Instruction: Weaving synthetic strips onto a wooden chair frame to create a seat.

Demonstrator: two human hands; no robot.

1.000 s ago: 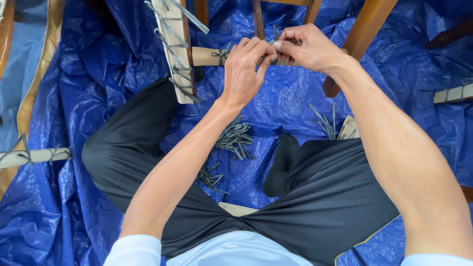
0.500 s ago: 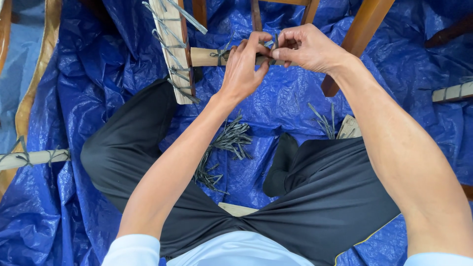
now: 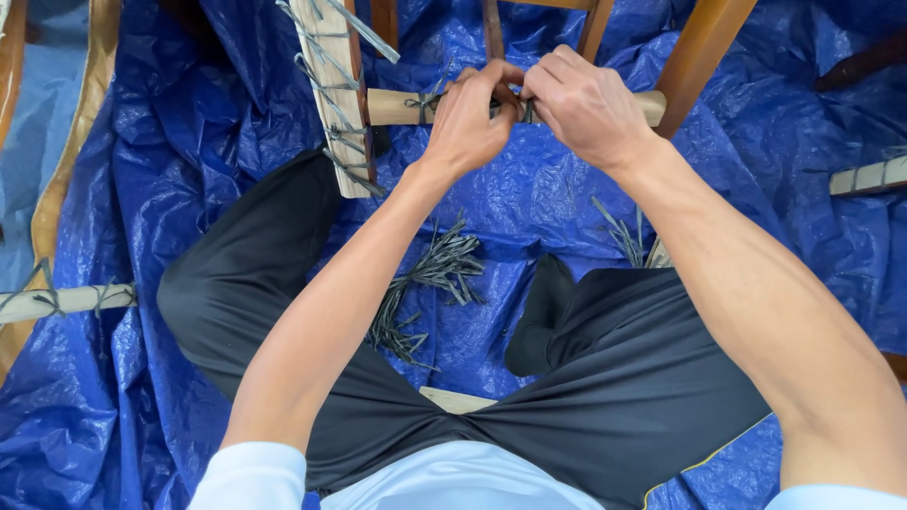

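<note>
Head view looks straight down at me sitting cross-legged on a blue tarp (image 3: 161,189), knees in black trousers (image 3: 614,378) spread wide. Both my hands meet on a pale rod (image 3: 402,106) that lies crosswise just ahead of me. My left hand (image 3: 470,121) is curled, thumb and fingers pressed together on a dark cord (image 3: 425,102) wound round the rod; my right hand (image 3: 584,106) is curled too, knuckles up, its fingertips pinching the same cord right beside the left. The two hands touch at the fingertips. How much cord sits under them I cannot tell, since the fingers cover it.

The rod's left end meets a pale slat (image 3: 326,94) that runs away from me and is laced with the same dark cord in a zigzag. The right end passes behind a brown leg (image 3: 699,57) that slants up and out of view. Two more brown rails (image 3: 491,28) stand beyond my hands.

On the tarp between my knees lies a loose bundle of dark strips (image 3: 430,283), fanned out. A smaller tuft (image 3: 619,231) lies near my right knee. At the far left another bound rod (image 3: 66,302) rests on the tarp, well apart from my hands.
</note>
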